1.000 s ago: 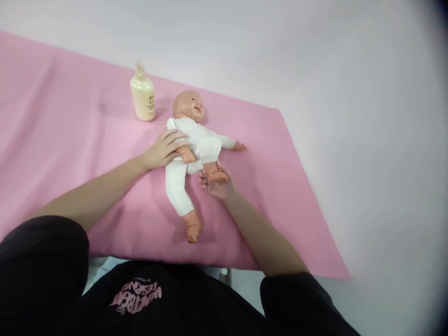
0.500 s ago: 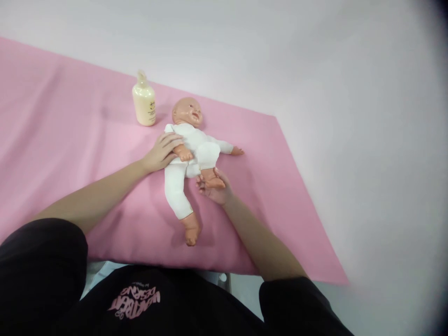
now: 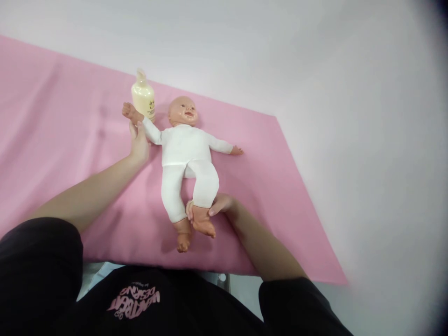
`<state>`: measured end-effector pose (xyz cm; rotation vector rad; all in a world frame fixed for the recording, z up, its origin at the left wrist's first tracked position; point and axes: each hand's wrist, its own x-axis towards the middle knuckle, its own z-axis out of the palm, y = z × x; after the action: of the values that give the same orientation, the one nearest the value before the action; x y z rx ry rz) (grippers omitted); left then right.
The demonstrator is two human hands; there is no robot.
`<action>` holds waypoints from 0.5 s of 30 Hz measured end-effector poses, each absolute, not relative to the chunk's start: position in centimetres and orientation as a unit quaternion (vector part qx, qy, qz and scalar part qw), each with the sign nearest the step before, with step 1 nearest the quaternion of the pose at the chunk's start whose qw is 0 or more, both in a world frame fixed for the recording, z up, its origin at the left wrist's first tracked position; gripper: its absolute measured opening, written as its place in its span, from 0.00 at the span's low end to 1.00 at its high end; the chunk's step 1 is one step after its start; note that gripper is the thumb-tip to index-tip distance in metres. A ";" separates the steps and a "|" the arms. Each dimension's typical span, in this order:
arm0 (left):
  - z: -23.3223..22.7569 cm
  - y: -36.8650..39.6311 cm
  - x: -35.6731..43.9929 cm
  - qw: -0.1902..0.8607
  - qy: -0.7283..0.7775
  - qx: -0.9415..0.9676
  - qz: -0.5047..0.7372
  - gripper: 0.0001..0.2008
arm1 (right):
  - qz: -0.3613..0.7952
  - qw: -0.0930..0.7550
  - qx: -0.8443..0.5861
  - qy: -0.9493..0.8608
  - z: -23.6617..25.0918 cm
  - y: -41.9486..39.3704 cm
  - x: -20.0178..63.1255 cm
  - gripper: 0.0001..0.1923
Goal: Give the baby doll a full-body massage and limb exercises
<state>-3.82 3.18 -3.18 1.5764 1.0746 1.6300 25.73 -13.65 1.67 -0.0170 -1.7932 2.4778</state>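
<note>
Doll flat on its back, both my hands on its limbs

My left hand [image 3: 139,142] pinches the doll's [image 3: 184,154] arm near the wrist at 10 o'clock; my right hand [image 3: 213,207] closes around its ankle at 6 o'clock, mid-way across the pink sheet [image 3: 63,130]. The bottle [image 3: 143,99] stands just beside the raised arm: I judge a wider swing could knock it over, and tugging both limbs could slide the doll.

Right hand [image 3: 216,206]: mostly tucked behind the doll's ankle [image 3: 200,213], grip unclear.
Bottle label [image 3: 151,105]: print too small to read.
Pink sheet [image 3: 52,121]: cut off at 9 o'clock.
Right edge: blurred, dark at 1 o'clock.
</note>
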 end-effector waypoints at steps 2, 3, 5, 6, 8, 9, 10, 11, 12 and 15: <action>-3.1 3.2 -3.7 0.383 0.426 0.491 0.657 0.30 | 0.805 0.039 -0.003 -0.592 1.9 -13.6 25.7 0.28; -3.0 3.2 -3.6 0.407 0.429 0.454 0.667 0.30 | 0.802 0.040 -0.003 -0.596 1.9 -13.6 25.6 0.28; -2.9 3.2 -3.6 0.417 0.424 0.453 0.664 0.30 | 0.797 0.044 0.002 -0.602 1.8 -13.6 25.7 0.29; -2.9 3.2 -3.6 0.417 0.422 0.459 0.661 0.29 | 0.794 0.044 0.003 -0.606 1.7 -13.6 25.7 0.29; -2.8 3.2 -3.7 0.421 0.422 0.470 0.651 0.27 | 0.789 0.047 0.000 -0.613 1.6 -13.6 25.7 0.29; -2.6 3.1 -3.6 0.426 0.424 0.469 0.647 0.24 | 0.786 0.049 -0.002 -0.616 1.5 -13.6 25.8 0.29; -2.4 2.9 -3.5 0.431 0.425 0.462 0.648 0.22 | 0.784 0.049 -0.003 -0.618 1.4 -13.6 25.8 0.29; -2.0 2.6 -3.3 0.438 0.422 0.448 0.655 0.20 | 0.784 0.050 -0.002 -0.619 1.3 -13.5 25.8 0.28; -1.6 2.1 -3.1 0.445 0.416 0.428 0.668 0.18 | 0.784 0.051 0.000 -0.619 1.2 -13.5 25.8 0.28; 0.0 0.5 -2.2 0.463 0.384 0.362 0.712 0.15 | 0.792 0.058 0.009 -0.608 1.0 -13.6 25.9 0.28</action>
<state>-2.16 0.49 0.05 0.8887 0.9440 1.7508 25.88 -13.61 0.96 0.0268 -1.8437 2.3995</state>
